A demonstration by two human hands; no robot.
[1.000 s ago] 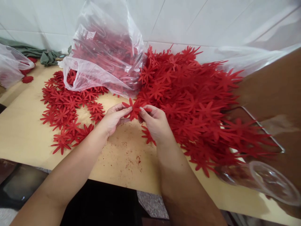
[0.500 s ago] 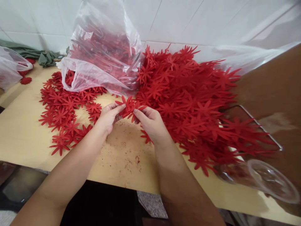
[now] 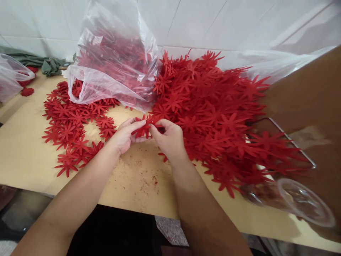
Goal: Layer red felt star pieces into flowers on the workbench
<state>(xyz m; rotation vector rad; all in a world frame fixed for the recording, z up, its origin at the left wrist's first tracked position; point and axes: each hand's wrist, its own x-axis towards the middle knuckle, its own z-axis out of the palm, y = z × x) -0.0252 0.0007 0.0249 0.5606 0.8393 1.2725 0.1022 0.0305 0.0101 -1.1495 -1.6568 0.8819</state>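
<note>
- L hand [image 3: 124,137] & R hand [image 3: 169,138], frame centre: both pinching one red felt flower [image 3: 142,128] betw. fingertips.
- Big flower pile [image 3: 221,121] just right; plastic bag [image 3: 117,57] above.

Head-worn camera looks forward and down, close over the table [image 3: 23,156] toward the tiled wall [image 3: 213,21].

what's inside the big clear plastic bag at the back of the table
The clear plastic bag holds more red felt flower cutouts, seen through the film. Its folds and glare hide how many, and whatever lies beneath it on the table.
</note>
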